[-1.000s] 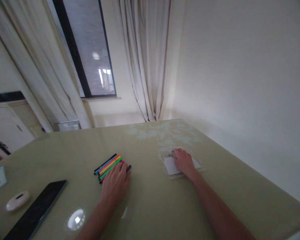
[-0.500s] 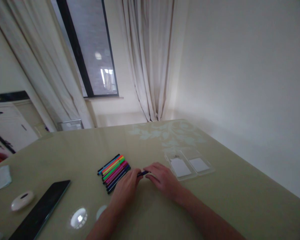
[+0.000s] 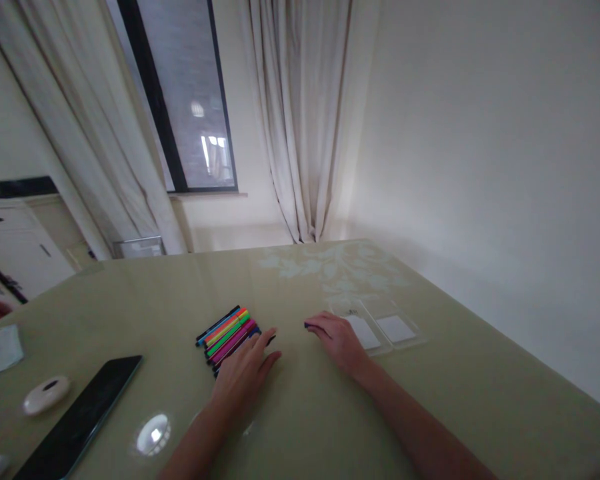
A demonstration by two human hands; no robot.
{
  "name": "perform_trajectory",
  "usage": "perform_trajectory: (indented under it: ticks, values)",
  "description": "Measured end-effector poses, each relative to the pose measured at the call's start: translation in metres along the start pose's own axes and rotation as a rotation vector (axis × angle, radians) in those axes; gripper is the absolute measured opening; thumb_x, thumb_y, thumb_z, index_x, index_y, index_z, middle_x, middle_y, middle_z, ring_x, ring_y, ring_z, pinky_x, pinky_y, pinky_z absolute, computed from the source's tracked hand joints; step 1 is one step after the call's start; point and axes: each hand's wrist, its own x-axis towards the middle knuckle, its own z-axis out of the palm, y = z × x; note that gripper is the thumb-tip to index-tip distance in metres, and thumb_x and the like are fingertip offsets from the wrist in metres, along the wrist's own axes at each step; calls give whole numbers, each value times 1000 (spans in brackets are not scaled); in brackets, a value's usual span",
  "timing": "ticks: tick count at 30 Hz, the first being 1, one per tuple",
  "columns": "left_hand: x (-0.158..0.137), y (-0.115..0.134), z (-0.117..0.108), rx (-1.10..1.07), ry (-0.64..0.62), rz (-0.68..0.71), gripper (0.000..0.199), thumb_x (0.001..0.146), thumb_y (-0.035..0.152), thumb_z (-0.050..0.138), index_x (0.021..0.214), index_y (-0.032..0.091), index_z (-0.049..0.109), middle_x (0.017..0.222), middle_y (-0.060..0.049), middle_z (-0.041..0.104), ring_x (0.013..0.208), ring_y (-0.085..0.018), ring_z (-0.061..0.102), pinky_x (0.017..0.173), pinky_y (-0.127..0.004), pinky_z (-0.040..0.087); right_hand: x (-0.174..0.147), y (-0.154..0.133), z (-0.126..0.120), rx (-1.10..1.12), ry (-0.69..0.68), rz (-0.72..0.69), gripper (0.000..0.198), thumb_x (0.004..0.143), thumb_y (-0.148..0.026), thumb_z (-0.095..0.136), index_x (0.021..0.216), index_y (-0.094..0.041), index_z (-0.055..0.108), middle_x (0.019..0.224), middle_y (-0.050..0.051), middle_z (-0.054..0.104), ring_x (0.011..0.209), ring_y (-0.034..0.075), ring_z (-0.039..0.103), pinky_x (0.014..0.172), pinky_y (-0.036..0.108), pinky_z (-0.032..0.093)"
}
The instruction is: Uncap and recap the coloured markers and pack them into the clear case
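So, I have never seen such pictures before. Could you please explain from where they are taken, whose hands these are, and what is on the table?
There is no machine here. A person works with two bare hands, and a camera on that person's head looks forward and down, so you see roughly what they see.

The left hand is over a row of colored pens on the table; a dark tip shows by its fingers, but I cannot tell whether it holds that. The right hand pinches a small dark blue piece, mostly hidden.

Beside it lies an open clear case with white cards. A black flat device and a white oval object lie toward the left.
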Motion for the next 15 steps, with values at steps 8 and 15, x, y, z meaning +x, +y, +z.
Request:
perform_trajectory:
  ticks: [8,15]
  values:
    - [-3,16,4,-62,-82,-7,23,101,18,52,119,21,66,118,-8,68,114,-25,64,101,-37,51,7,2,-2,-572,-163,170,22,99,-14,58,105,-20,79,107,9,70,104,25,61,91,35,47]
    - [-8,24,6,-210,-88,34,19,104,30,51,114,23,66,112,-6,67,107,-24,63,95,-37,50,12,2,0,-680,-236,214,26,100,-10,52,110,-19,75,110,10,72,107,26,61,91,36,43]
